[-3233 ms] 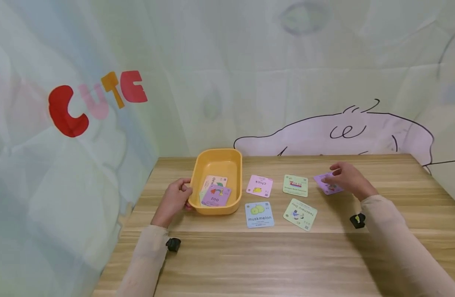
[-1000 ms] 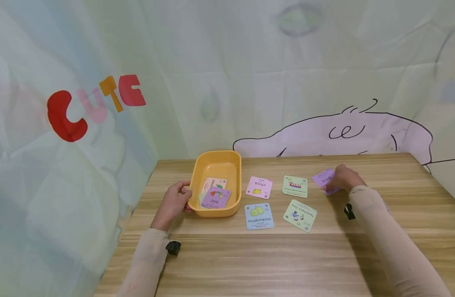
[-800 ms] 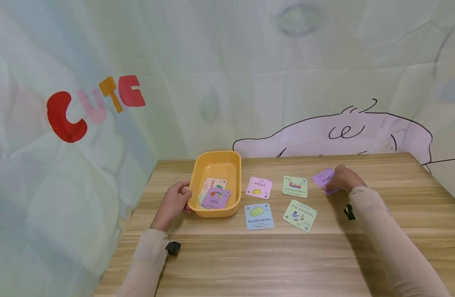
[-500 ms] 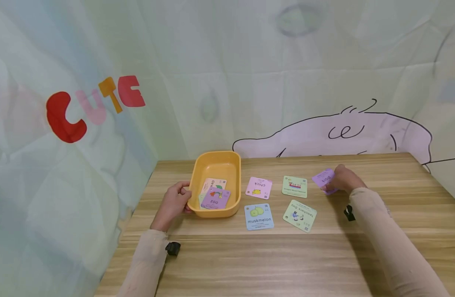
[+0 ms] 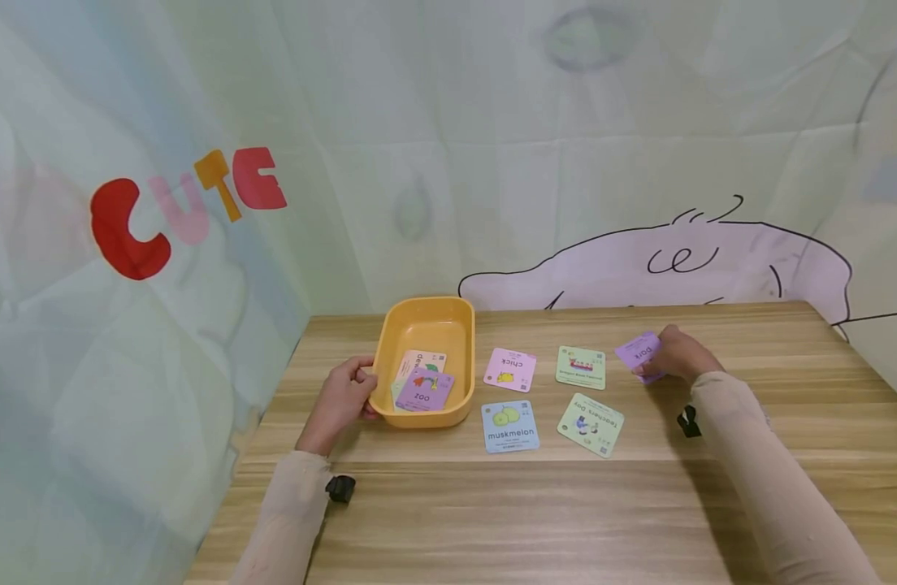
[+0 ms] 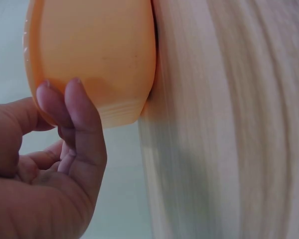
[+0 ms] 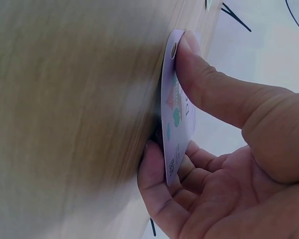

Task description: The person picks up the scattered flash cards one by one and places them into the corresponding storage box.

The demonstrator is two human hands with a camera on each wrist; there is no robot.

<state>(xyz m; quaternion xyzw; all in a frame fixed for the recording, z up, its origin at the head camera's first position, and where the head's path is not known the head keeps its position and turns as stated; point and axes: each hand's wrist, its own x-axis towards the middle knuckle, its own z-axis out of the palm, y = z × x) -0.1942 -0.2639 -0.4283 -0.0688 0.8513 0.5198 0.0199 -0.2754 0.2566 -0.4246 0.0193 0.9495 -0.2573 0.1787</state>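
Observation:
My left hand (image 5: 345,394) pinches the left rim of a yellow plastic tray (image 5: 469,341); in the left wrist view its fingertips press the tray's outer wall (image 6: 104,55) while the thumb goes over the rim. Inside the tray lie several cards, a purple "zoo" card (image 5: 425,390) on top. At the right, my right hand (image 5: 682,354) holds a purple "park" card (image 5: 639,349). In the right wrist view the thumb lies on the face of that card (image 7: 177,119) and the fingers reach under its edge, which is tilted up from the table.
Between tray and right hand lie a pink "chick" card (image 5: 510,370), a green dragon boat card (image 5: 581,367), a blue "muskmelon" card (image 5: 510,426) and a green "Teachers' Day" card (image 5: 591,425). A printed curtain (image 5: 390,146) stands behind and left of the wooden table (image 5: 478,520).
Since the earliest frame, my right hand has taken hold of the purple "park" card and turned it slightly. Over the last second both hands stay almost still; the left hand keeps its grip on the tray.

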